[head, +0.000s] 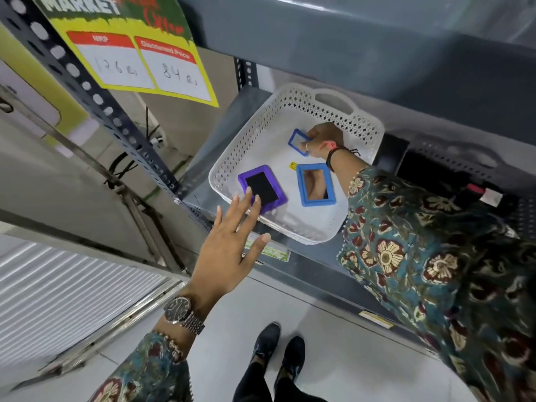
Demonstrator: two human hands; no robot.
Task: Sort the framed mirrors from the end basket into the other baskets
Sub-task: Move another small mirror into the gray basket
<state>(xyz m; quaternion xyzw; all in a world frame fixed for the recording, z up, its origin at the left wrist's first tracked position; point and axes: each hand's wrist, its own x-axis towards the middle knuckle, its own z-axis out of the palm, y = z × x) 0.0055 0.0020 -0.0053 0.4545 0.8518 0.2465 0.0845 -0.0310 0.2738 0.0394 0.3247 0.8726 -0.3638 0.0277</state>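
Observation:
A white perforated basket (252,132) sits on a grey metal shelf. In it lie a purple-framed mirror (262,188) at the near left and a blue-framed mirror (316,184) beside it, face up. My right hand (324,139) is deep in the basket, shut on a smaller blue-framed mirror (298,141) that is tilted on edge. My left hand (232,242) hovers open at the basket's near rim, fingertips over the purple mirror's edge, holding nothing.
A black basket (452,166) stands to the right on the same shelf. A yellow price sign (145,62) hangs from the slotted upright (95,97) at the left. Another grey shelf (362,39) overhangs above. My feet (278,349) stand on the tiled floor below.

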